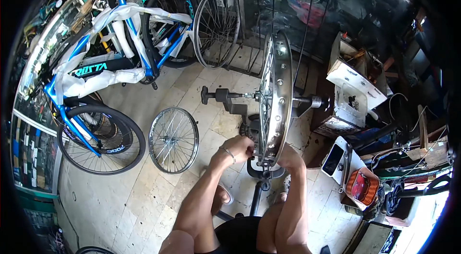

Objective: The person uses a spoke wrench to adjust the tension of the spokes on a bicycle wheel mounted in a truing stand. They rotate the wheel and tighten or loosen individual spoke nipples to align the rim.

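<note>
Chromed wheel (pixel 282 105), lower edge between your left hand (pixel 238 148) and right hand (pixel 291 157): spoked, mounted in the stand (pixel 236 109) — remaining work unclear. Left fingers curled, right mostly hidden — grip cannot be told.

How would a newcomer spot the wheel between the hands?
Start at the dark metal stand near centre. Upright in it, its lower edge between left hand and right hand, is a spoked wheel. Unlike the loose wheel on the floor, it is mounted.
</note>
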A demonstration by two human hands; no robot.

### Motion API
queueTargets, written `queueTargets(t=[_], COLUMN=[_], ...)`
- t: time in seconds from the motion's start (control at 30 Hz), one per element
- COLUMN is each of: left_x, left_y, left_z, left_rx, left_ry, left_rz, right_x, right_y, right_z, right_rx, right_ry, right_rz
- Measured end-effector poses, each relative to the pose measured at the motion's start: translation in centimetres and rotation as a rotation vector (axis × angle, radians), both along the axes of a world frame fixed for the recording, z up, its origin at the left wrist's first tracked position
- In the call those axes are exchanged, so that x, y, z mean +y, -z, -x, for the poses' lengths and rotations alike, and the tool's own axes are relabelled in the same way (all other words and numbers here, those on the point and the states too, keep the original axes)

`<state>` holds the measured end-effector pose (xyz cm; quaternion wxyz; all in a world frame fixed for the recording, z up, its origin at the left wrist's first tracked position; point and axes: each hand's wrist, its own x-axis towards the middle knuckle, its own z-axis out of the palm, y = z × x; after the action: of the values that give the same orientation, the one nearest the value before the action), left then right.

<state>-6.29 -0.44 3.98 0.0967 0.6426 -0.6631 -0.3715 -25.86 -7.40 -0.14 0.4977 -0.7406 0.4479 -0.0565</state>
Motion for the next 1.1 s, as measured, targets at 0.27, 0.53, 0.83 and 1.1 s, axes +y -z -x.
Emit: queueTargets(t=[0.27,0.53,0.83,1.1], left_x=[2.4,1.8,0.2,1.3], left_y=[-1.6,2.9,6.4,7.4], left_z=[0.3,-1.6,-1.2,-1.6], left_rx=[-0.148,0.304,0.715,0.937], left_ry=[-0.128,-0.129,-0.141,-0.321], left_rz=[0.170,0.135,0.081,-0.068], right_x=[1.1,0.6,2.0,1.3], right_y=[-2.1,-2.8,-5.3,-1.4], right_z=[-1.7,-0.8,-1.0,-0.6], right_rx=[0.211,0.022,-0.382,-0.385], right_ry=[-0.096,-0.069,-0.021,-0.090], right_rz=[0.077,0.011,-0.263,-0.183])
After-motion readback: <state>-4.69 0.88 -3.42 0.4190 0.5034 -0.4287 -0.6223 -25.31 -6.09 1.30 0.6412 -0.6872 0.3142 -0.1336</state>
